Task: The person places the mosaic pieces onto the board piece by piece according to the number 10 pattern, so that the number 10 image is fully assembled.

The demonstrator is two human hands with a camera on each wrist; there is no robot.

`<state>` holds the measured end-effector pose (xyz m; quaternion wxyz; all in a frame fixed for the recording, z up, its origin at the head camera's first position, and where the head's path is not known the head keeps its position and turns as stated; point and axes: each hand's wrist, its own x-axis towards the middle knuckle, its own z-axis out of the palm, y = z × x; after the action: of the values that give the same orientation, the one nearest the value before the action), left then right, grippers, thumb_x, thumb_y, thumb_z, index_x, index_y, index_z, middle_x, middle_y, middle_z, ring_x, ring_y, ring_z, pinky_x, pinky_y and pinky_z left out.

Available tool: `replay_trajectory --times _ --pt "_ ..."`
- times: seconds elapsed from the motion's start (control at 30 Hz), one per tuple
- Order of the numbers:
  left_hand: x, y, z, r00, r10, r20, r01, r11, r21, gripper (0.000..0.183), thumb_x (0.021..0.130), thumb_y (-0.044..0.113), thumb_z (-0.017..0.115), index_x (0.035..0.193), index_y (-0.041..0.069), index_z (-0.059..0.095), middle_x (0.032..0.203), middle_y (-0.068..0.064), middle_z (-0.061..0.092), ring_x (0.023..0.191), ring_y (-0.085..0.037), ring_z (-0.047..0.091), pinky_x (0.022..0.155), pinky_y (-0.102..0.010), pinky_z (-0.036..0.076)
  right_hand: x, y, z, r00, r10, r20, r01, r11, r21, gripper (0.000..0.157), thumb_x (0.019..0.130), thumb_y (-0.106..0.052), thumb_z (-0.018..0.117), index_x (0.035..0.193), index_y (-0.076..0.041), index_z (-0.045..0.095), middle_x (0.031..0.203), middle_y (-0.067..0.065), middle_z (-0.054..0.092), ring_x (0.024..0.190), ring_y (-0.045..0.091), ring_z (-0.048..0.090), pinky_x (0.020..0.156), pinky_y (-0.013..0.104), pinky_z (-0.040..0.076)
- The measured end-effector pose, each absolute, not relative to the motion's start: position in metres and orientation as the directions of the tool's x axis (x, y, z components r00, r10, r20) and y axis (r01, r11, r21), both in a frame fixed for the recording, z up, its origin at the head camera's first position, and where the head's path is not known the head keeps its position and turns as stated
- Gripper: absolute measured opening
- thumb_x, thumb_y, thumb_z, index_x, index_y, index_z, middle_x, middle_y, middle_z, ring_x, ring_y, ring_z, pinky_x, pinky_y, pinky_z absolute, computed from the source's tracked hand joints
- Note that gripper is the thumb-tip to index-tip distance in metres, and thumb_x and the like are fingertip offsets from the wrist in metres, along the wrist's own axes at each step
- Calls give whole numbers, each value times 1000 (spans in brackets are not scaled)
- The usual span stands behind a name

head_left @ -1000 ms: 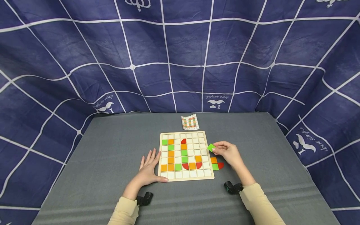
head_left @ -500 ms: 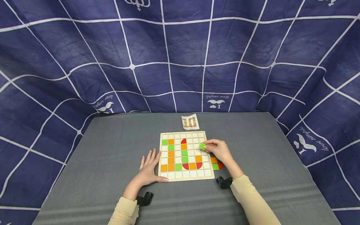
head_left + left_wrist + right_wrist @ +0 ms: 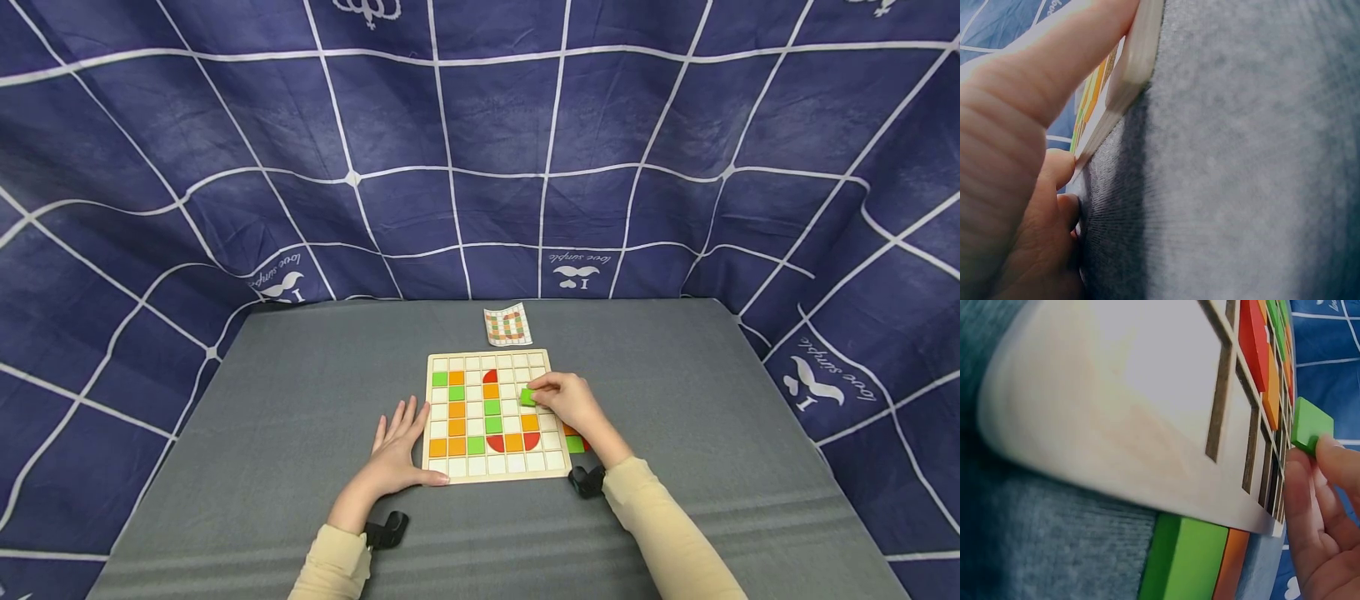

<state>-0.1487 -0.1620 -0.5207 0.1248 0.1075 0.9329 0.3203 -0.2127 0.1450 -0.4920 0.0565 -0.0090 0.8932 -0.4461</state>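
A square wooden grid board [image 3: 495, 477] lies on the table, with green and orange square tiles and red quarter-round tiles in some cells. My right hand [image 3: 570, 402] pinches a green square tile [image 3: 528, 397] between thumb and fingers over the board's right part, just behind an orange tile [image 3: 529, 423]. In the right wrist view the green tile [image 3: 1312, 425] is tilted at the fingertips. My left hand [image 3: 399, 450] rests spread at the board's left side, its thumb on the near-left corner and its fingertips along the left edge.
Loose tiles, a green one [image 3: 575, 444] among them, lie against the board's right edge, partly hidden by the right forearm. A small patterned card [image 3: 507, 325] lies behind the board. Grey cloth [image 3: 337, 350] covers the table, and a blue curtain [image 3: 480, 150] hangs around it.
My right hand has carried the green tile leftward from beyond the board's right edge to over its cells. The left hand and the board have stayed in place.
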Motion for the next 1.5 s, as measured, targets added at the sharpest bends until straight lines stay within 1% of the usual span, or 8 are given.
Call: replay_trajectory --times 0.17,0.4,0.5,0.73,0.93,1.13,1.27,1.5 --pt "-149 -162 -522 -947 283 -150 128 764 632 134 58 54 91 158 8 15 166 -18 3 154 -37 -3 120 -58 -8 -213 144 -492 -992 -91 -93 11 653 -757 9 89 -12 72 96 -13 78 93 4 77 72 8 64 70 27 55" --pt "-146 -163 -523 -951 292 -99 162 748 644 134 56 54 91 157 4 19 164 -22 7 153 -40 -1 119 -60 -7 -211 141 -490 -991 -107 -83 -17 705 -709 8 88 -10 73 92 -14 79 99 5 76 83 15 65 78 34 55" --pt "-145 -163 -521 -952 289 -98 159 744 649 133 56 52 92 157 4 20 164 -22 8 153 -40 0 119 -60 -6 -211 140 -490 -991 -120 -63 -45 729 -683 7 87 -10 74 91 -13 80 101 4 73 86 16 63 79 33 53" --pt "-147 -161 -518 -946 284 -154 130 770 624 133 59 52 91 158 7 16 165 -19 4 153 -38 -3 120 -59 -7 -210 137 -490 -990 -133 -56 -64 750 -658 5 84 -9 77 88 -11 78 90 2 64 76 13 56 69 27 48" --pt "-147 -162 -519 -946 287 -152 134 771 622 133 58 52 92 158 7 16 165 -19 5 153 -38 -2 120 -59 -7 -210 138 -489 -990 -124 -72 -41 730 -682 4 85 -12 76 89 -11 77 89 2 65 76 12 58 71 27 50" --pt "-147 -162 -518 -947 288 -144 137 765 629 132 59 51 92 158 6 17 165 -20 6 153 -39 -2 120 -60 -7 -211 150 -485 -994 -75 -85 13 670 -742 12 89 -19 73 96 -10 77 91 5 74 75 12 63 70 28 51" --pt "-148 -162 -519 -946 289 -143 140 767 626 132 59 52 91 158 6 17 165 -20 6 153 -39 -2 119 -60 -6 -213 161 -483 -993 -55 -106 49 622 -782 15 91 -18 70 100 -8 76 87 7 74 72 15 62 65 26 50" --pt "-149 -163 -519 -941 286 -182 115 774 622 133 59 55 90 158 9 13 166 -16 1 154 -36 -5 120 -58 -9 -208 180 -481 -993 -54 -109 58 573 -817 18 92 -15 69 104 -2 75 86 11 74 71 16 62 65 26 52"
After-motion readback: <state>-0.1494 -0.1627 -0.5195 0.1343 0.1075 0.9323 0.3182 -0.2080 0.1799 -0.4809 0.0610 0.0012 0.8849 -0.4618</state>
